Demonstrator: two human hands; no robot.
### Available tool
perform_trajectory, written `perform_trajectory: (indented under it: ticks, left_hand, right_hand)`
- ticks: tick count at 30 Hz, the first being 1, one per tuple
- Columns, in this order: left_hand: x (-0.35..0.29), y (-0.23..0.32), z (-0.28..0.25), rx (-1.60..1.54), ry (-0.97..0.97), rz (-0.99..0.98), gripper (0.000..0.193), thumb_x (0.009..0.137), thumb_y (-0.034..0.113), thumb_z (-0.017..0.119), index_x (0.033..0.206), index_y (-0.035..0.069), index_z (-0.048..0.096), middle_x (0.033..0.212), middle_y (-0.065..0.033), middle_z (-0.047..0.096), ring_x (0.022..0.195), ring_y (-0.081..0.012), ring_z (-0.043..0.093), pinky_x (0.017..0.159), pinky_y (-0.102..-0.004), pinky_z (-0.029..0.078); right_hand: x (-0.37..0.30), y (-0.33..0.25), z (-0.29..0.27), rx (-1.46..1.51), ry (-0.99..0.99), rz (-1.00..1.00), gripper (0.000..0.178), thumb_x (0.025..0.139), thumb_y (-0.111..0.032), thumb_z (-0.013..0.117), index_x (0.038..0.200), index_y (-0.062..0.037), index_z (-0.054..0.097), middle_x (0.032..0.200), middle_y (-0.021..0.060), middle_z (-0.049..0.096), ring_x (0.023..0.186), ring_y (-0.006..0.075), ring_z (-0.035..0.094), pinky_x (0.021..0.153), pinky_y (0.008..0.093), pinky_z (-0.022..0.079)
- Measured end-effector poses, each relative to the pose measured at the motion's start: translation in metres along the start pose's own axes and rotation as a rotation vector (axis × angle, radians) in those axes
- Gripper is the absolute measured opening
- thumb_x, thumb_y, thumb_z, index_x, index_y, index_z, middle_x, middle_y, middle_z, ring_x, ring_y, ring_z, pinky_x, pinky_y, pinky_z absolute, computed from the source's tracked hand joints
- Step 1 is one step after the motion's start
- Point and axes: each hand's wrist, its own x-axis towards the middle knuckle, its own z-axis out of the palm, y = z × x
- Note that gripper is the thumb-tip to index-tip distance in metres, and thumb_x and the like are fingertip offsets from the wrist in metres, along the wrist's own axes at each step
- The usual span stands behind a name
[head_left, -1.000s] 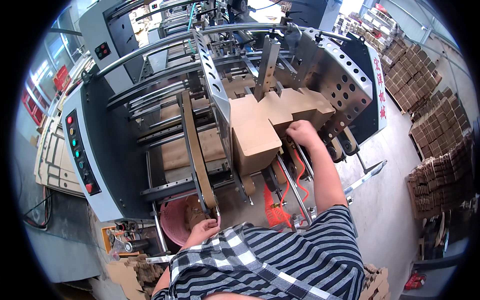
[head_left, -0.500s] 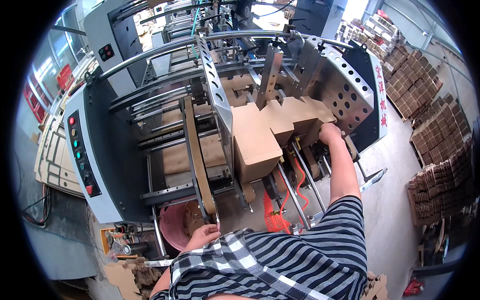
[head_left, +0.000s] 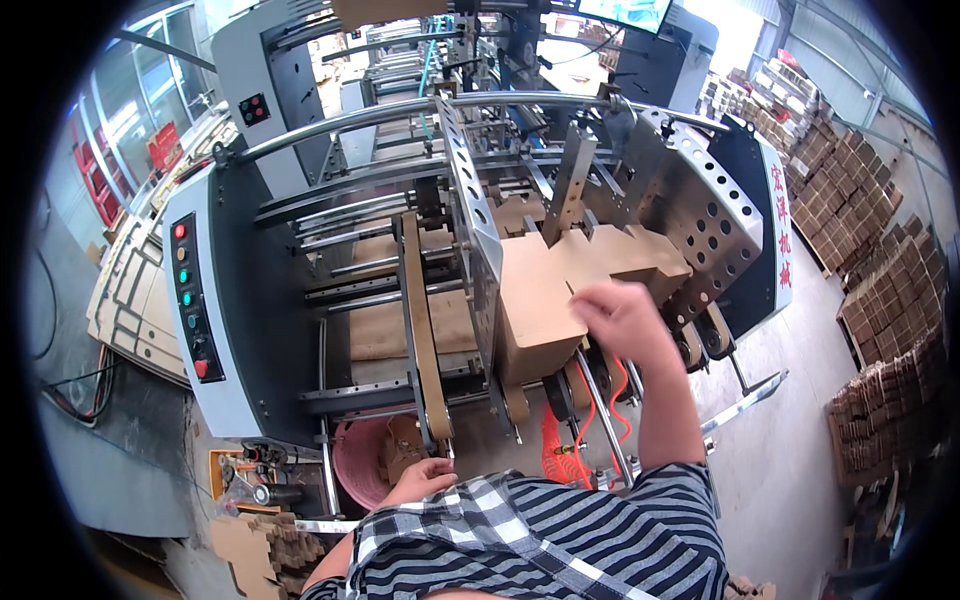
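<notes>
A stack of brown cardboard box blanks (head_left: 545, 290) sits on the machine's front end, with a notched, stepped outline. My right hand (head_left: 622, 318) is over its front edge, slightly blurred. Thumb and fingers are curled together; anything between them is hidden. Low in the view, my left hand (head_left: 422, 480) is closed at the end of a short metal rod (head_left: 450, 450), just below the tan conveyor belt (head_left: 425, 350). A perforated metal plate (head_left: 472, 200) stands along the stack's left side, and another perforated plate (head_left: 715, 220) flanks its right.
The control panel (head_left: 190, 300) with coloured buttons is at left. Below the belt are a pink basket (head_left: 358, 465) and an orange coiled hose (head_left: 558, 445). Stacked cardboard bundles (head_left: 890, 360) line the right side; loose blanks (head_left: 250, 550) lie at lower left.
My right hand has moved left from the stack's right end to its front middle. My left hand remains by the rod. The whole view has shifted, so the machine appears lower and farther right.
</notes>
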Motion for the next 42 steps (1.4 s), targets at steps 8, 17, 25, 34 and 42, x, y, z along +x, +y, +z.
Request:
perform_trajectory:
  ticks: [8, 17, 25, 34, 42]
  left_hand:
    - [0.003, -0.019, -0.007, 0.031, 0.03, -0.007, 0.045, 0.084, 0.015, 0.071, 0.119, -0.006, 0.054, 0.106, -0.0096, 0.065, 0.093, -0.013, 0.062, 0.082, -0.0255, 0.05]
    - [-0.013, 0.004, 0.002, -0.021, 0.068, -0.048, 0.042, 0.086, 0.008, 0.067, 0.122, -0.008, 0.051, 0.109, -0.0124, 0.063, 0.096, -0.0141, 0.061, 0.084, -0.0241, 0.05]
    - [-0.025, -0.003, 0.001, -0.028, 0.083, -0.019, 0.047, 0.084, 0.012, 0.069, 0.122, -0.009, 0.051, 0.108, -0.0121, 0.064, 0.094, -0.0137, 0.062, 0.083, -0.0254, 0.05]
    - [-0.049, -0.026, -0.016, -0.073, 0.073, 0.065, 0.052, 0.082, 0.014, 0.072, 0.123, -0.009, 0.05, 0.111, -0.0138, 0.063, 0.097, -0.0162, 0.061, 0.086, -0.027, 0.049]
    - [-0.104, -0.04, -0.053, -0.035, 0.23, 0.173, 0.051, 0.078, 0.021, 0.074, 0.119, -0.004, 0.056, 0.108, -0.0105, 0.065, 0.097, -0.0158, 0.061, 0.083, -0.0281, 0.049]
  right_hand:
    - [-0.001, -0.04, 0.099, 0.151, 0.386, -0.348, 0.053, 0.076, -0.014, 0.072, 0.123, -0.0002, 0.052, 0.121, 0.0189, 0.054, 0.103, 0.0304, 0.058, 0.084, 0.0351, 0.05]
    - [0.06, -0.059, 0.122, -0.019, 0.639, -0.446, 0.046, 0.081, -0.001, 0.058, 0.125, 0.0035, 0.048, 0.125, 0.0239, 0.05, 0.113, 0.0391, 0.052, 0.095, 0.0411, 0.044]
    - [0.067, -0.06, 0.129, -0.073, 0.757, -0.47, 0.037, 0.08, 0.009, 0.05, 0.116, 0.0029, 0.057, 0.111, 0.0203, 0.06, 0.107, 0.0346, 0.058, 0.092, 0.0397, 0.047]
    - [0.065, -0.062, 0.126, -0.08, 0.738, -0.46, 0.039, 0.081, 0.009, 0.045, 0.118, 0.004, 0.055, 0.111, 0.0224, 0.06, 0.103, 0.0372, 0.059, 0.09, 0.0401, 0.047]
    - [0.073, -0.09, 0.108, -0.227, 0.578, -0.158, 0.047, 0.074, -0.012, 0.066, 0.118, 0.0007, 0.055, 0.111, 0.0195, 0.06, 0.104, 0.035, 0.058, 0.092, 0.0414, 0.044]
